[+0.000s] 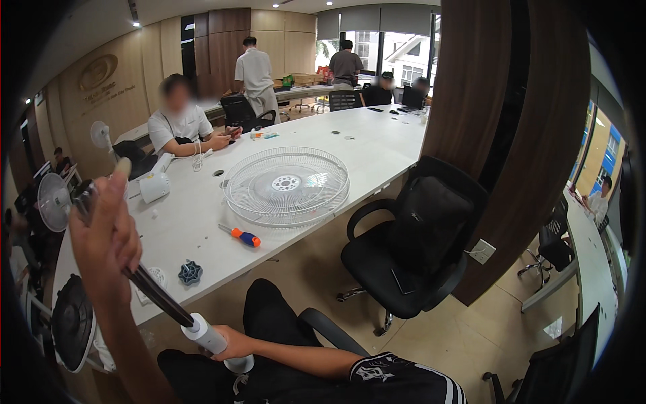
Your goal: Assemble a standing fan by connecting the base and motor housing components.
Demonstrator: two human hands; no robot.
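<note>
Nearest the lens in the head view: left hand [104, 242], raised, fingers curled narrowly about the upper part of a shiny dark pole [161, 294]; one fingertip points upward, off the pole. Pole slants down to the right, its lower end in a white cylinder [204, 333] above the person's lap. Right hand [235, 342] wraps the cylinder from its right side; the far fingertips are hidden, so their exact closure cannot be told. On the white table [377, 145] beyond: dark star-shaped knob [190, 273] near the edge, orange-and-blue screwdriver [246, 238], round white fan grille [286, 183] lying flat. Black office chair [367, 259] to the right, phone [404, 281] on its seat. Co-worker [178, 128] sits across the table.
</note>
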